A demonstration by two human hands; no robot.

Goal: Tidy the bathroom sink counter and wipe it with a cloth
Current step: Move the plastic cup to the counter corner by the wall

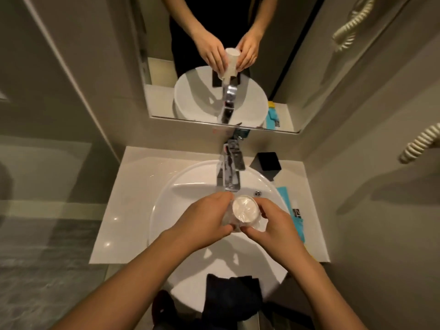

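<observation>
No text, brand, number or sign can be read. The flat turquoise packet (296,217) lying on the pale stone counter (133,186) beside the basin carries a small dark printed patch, but it is too small and blurred to make out.

Single head-worn wide view, close above both hands (240,220), facing down, sink (166,210) beneath, mirror (166,67) beyond.
</observation>
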